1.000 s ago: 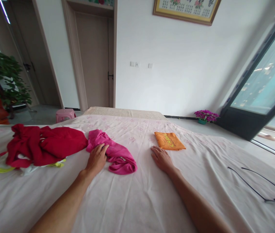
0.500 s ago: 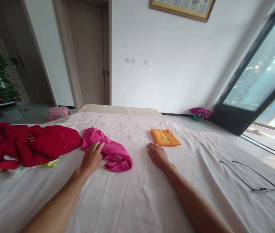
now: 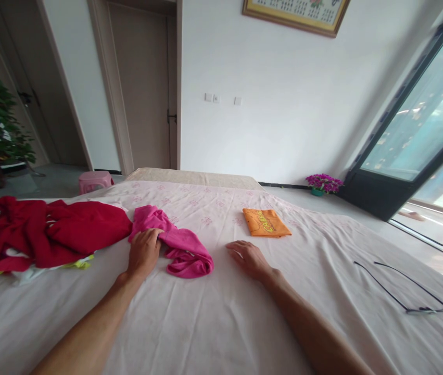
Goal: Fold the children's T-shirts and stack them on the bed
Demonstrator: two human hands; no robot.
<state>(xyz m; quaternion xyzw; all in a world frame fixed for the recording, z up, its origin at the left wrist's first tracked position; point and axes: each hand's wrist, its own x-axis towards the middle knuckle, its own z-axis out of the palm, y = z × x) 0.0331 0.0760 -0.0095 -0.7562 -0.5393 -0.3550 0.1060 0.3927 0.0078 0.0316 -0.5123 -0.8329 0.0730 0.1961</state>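
Note:
A crumpled pink garment (image 3: 190, 250) lies on the bed sheet in front of me. My left hand (image 3: 145, 252) is at its left side, fingers curled in on the fabric; the fingertips are partly hidden. To the right of the garment, my right hand (image 3: 248, 259) hovers or rests low over the sheet, palm down, holding nothing, with its fingers stretched toward the pink cloth. Just beyond that hand sits an orange garment (image 3: 274, 224), folded into a small flat square with yellow lettering on top.
A heap of red clothing (image 3: 76, 229) lies at the left over white and yellow-green pieces. Eyeglasses (image 3: 408, 307) lie on the wrinkled sheet (image 3: 221, 323) at the right. Past the bed stand a pink stool (image 3: 96, 179) and a pot of purple flowers (image 3: 323, 182).
My right hand has moved left and slightly toward me, away from the orange garment. My left hand has shifted a little left, its fingers curling more on the pink garment.

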